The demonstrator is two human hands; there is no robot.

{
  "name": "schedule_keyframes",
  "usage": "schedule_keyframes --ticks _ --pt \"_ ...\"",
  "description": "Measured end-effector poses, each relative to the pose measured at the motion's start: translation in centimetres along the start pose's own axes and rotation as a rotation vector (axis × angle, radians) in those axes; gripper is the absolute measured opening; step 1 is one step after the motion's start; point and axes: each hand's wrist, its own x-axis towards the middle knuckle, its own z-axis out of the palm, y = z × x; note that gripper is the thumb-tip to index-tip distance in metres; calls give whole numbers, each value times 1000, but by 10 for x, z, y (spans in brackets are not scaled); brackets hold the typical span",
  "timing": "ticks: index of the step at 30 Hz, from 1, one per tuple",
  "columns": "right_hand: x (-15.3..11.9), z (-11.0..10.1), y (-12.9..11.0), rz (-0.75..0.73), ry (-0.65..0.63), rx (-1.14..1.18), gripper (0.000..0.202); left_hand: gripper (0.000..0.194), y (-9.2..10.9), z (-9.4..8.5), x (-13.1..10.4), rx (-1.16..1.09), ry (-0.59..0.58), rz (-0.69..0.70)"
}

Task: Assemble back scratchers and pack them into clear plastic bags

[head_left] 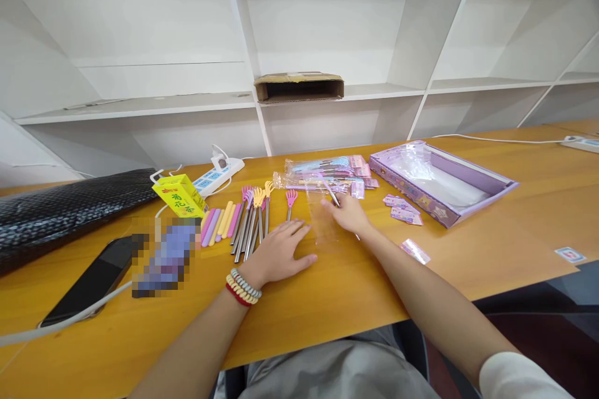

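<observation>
My left hand (283, 251) lies with its fingers spread at the lower end of a pink hand-shaped scratcher (291, 197). My right hand (350, 215) is closed around a thin metal rod with a light purple end (333, 196). Beside it, a clear plastic sleeve (322, 221) lies flat between my hands. Several scratchers with metal rods and pink, purple and yellow heads (258, 197) are left of my left hand. Farther left are several pastel tubes (219, 224). Behind my right hand is a pile of bagged scratchers (327, 167).
An open purple box (484, 174) stands at the right, near small printed cards (405, 217). At left are a yellow carton (178, 194), a power strip (219, 176), a black phone (93, 280) and a white cable. A cardboard box (299, 76) sits on the shelf.
</observation>
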Motion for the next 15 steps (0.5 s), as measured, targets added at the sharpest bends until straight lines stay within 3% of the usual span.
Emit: schedule_keyframes --ticks 5,10,15 --pt "-5 1 -1 57 -87 -367 47 57 -8 8 0 109 -4 -135" --pt "-4 0 -1 80 -135 -444 50 56 -10 8 0 158 14 -213" --pt "-5 0 -1 54 -200 -459 35 53 -9 6 1 179 43 -223"
